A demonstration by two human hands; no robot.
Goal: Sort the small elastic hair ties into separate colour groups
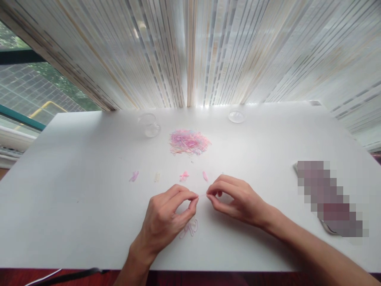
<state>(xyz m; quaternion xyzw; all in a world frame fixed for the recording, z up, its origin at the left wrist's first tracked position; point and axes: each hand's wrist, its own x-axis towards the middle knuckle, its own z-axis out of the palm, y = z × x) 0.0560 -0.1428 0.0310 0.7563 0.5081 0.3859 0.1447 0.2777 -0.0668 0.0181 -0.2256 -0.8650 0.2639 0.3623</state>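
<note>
My left hand (166,216) and my right hand (235,198) meet near the front of the white table (74,190), each pinching one end of a thin pink elastic band (202,195) stretched between them. Under my left hand lies a small cluster of pale pink bands (190,229). A pile of pastel bands (188,142) sits farther back at the centre. In a row before my hands lie small sorted groups: purple (133,176), pale yellow (156,177), pink (184,176) and another pink (205,175).
A clear glass jar (149,124) lies behind the pile to the left, its clear lid (236,116) to the right. A blurred-out flat object (327,198) rests at the table's right. Striped curtains hang behind the table; a window shows at the far left.
</note>
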